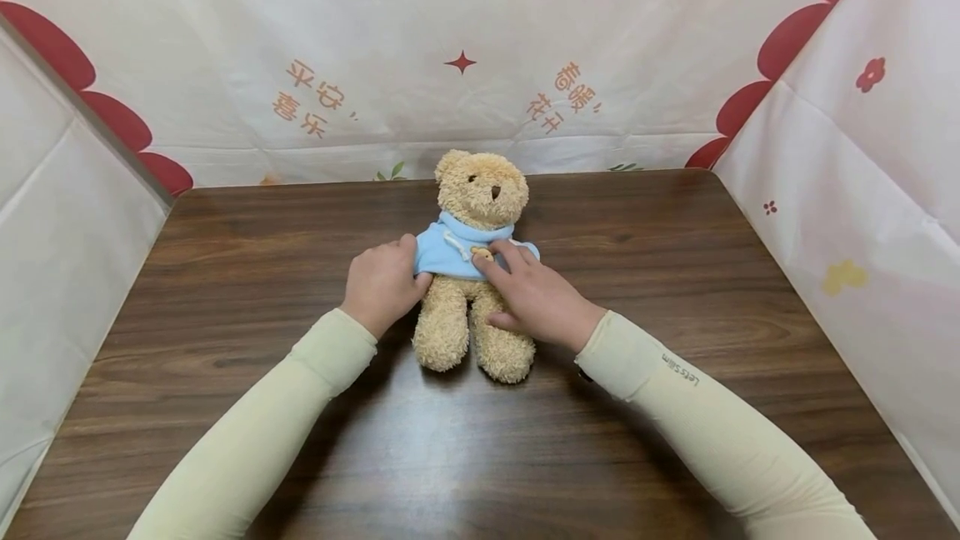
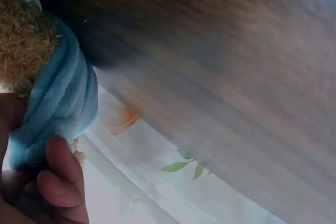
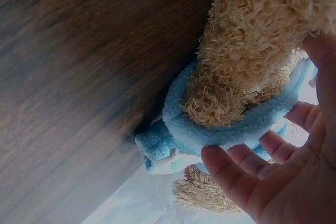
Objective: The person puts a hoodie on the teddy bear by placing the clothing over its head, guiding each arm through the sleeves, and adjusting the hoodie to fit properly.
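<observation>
A tan teddy bear [image 1: 504, 348] in a blue hooded top [image 1: 442, 250] lies face up on the wooden table, its legs pointing toward me. My left hand [image 1: 381, 283] grips the bear's sleeved arm at the left side of the top. In the left wrist view, thumb and curled fingers [image 2: 65, 182] close around the blue cloth. Across the bear's chest rests my right hand [image 1: 543, 298], its fingers spread over the front of the top near a small bear patch [image 1: 482, 255]. The right wrist view shows these fingers [image 3: 226, 174] along the top's hem, fairly straight.
The dark wood-grain table [image 1: 247, 340] extends around the bear on all sides. Behind it hangs a white printed cloth [image 1: 405, 7] with red scallops, and similar cloth [image 1: 862, 148] flanks the right side. The bear's head lies close to the table's far edge.
</observation>
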Motion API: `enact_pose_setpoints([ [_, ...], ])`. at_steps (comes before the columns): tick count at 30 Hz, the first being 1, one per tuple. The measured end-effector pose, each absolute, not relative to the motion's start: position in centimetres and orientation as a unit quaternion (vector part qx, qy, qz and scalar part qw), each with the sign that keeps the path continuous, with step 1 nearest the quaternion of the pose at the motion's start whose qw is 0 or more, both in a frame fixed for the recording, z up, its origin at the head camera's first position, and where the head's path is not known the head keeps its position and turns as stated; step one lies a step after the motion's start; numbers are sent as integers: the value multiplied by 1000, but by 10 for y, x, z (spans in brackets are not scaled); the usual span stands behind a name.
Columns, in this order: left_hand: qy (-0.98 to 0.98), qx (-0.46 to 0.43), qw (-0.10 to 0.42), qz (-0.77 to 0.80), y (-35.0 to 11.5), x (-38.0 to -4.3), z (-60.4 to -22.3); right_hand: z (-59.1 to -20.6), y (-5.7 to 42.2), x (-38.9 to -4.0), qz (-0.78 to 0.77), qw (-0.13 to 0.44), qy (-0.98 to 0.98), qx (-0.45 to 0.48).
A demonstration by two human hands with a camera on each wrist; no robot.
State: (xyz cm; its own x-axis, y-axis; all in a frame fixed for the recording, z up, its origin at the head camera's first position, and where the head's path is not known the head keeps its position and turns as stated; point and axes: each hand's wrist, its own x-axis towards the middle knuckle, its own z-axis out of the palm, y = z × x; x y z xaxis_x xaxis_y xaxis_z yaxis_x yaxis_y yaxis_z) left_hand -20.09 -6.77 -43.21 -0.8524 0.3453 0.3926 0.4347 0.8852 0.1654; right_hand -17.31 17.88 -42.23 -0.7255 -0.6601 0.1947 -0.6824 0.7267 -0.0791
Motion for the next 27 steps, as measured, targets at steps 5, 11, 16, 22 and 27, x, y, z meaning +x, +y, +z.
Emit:
enact_pose_setpoints([
  [5, -954, -206, 175, -134, -72, -200, -433, -421, 176, -172, 70, 71, -927, 362],
  [11, -948, -220, 184, -139, -81, -198, -432, -420, 176, -171, 62, 60, -933, 348],
  [16, -947, -210, 213, -117, -80, -199, -434, -422, 176, -172, 60, 64, -933, 349],
  [22, -939, -203, 272, -46, -73, -201, -440, -423, 176, -173, 56, 68, -933, 350],
  [27, -928, -202, 313, -4, -70, -203, -441, -422, 174, -173, 57, 74, -929, 358],
])
